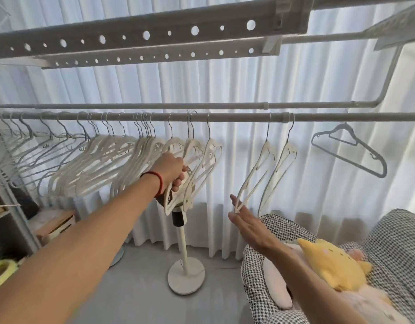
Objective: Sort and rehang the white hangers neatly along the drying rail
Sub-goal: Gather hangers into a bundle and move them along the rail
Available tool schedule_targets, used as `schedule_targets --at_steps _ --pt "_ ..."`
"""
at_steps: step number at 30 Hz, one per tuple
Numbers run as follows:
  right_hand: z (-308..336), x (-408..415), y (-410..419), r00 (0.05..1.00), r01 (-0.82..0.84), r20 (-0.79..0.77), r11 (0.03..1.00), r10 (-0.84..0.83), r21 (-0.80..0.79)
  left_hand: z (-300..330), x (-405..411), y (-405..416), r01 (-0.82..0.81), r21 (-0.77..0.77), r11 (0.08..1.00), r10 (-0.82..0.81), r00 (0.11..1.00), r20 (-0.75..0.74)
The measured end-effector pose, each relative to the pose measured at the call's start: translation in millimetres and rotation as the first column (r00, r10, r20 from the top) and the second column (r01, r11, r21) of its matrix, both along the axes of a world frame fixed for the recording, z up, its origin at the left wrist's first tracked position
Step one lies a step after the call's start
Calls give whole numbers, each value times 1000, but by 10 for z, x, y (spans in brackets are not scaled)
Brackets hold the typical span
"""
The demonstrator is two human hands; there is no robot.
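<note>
The hangers (136, 160) hung by thin wire hooks along the rail (225, 116), packed in a slanting bunch toward its left end, thinning to a few near the middle, with two more (267, 169) set apart further right. One grey hanger (349, 150) hung alone near the rail's right end. The left hand (171, 169) had its fingers curled round the shoulder of a hanger at the right edge of the bunch. The right hand (248, 226) was flat, fingers straight, its fingertips (235, 202) touching the low tip of the nearer of the two separate hangers, gripping nothing. These looked light and thin, probably stiff enough to keep shape yet a little springy in the arms, so one hand could likely lift several together. The surface seemed matte, perhaps flocked, which would tend to make neighbours cling and drag rather than slide. The notches and small side hooks on the shoulders looked apt to snag on each other in a tight bunch. The best hold was judged to be high up, at the neck just under the hook, where a hanger would not swing; pushing from the low tip, as the right hand did, would mostly tilt it. A fan stand (184, 249) stood on the floor beneath the middle of the rail.
</note>
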State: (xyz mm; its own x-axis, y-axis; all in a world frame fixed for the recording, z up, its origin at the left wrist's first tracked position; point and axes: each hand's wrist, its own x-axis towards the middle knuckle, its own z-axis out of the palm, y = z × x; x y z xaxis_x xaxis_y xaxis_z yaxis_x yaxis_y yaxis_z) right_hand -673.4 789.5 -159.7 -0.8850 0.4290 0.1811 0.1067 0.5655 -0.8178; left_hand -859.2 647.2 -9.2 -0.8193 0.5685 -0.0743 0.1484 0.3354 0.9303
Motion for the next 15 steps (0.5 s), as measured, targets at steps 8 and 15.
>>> schedule_targets --at_steps 8,15 --pt "64 29 -14 999 -36 16 998 35 57 83 -43 108 -57 67 996 62 995 -84" --pt "175 -34 -180 994 -113 20 982 111 154 15 -59 87 -29 14 999 28 998 59"
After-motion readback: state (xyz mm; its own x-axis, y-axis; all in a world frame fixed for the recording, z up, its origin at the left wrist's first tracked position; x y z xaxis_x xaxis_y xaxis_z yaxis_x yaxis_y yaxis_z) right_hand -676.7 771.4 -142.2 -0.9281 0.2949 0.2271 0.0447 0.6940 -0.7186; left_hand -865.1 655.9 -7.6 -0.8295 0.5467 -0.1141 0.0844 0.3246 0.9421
